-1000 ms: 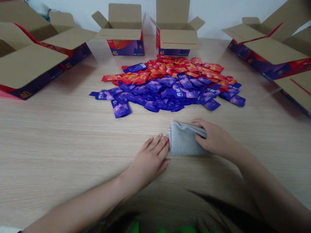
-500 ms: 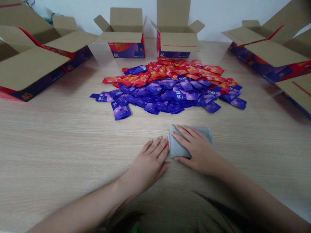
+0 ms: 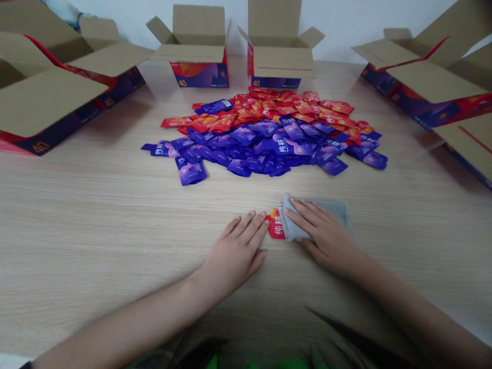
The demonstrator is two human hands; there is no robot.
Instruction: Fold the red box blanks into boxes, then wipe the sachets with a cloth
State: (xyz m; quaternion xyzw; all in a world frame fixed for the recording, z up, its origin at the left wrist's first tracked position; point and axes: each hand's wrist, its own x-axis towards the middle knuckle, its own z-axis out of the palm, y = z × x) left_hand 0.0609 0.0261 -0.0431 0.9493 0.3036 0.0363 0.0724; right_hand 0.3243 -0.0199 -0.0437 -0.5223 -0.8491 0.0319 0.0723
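My right hand (image 3: 321,233) lies flat, fingers stretched out, on a folded grey cloth (image 3: 336,209) on the wooden table (image 3: 96,215). A red packet (image 3: 274,224) peeks out from under the cloth's left edge. My left hand (image 3: 238,251) rests flat on the table, fingers together, its fingertips touching the left end of that red packet. Beyond both hands lies a pile of several purple packets (image 3: 269,148) in front and red packets (image 3: 284,110) behind.
Open cardboard boxes ring the table: two at the far middle (image 3: 198,51) (image 3: 277,51), large ones at the left (image 3: 46,87) and right (image 3: 430,77). A white wall stands behind them.
My right hand went from gripping the cloth's right side to pressing flat on it, then slid it to the right, uncovering part of the red packet. My left hand barely moved.
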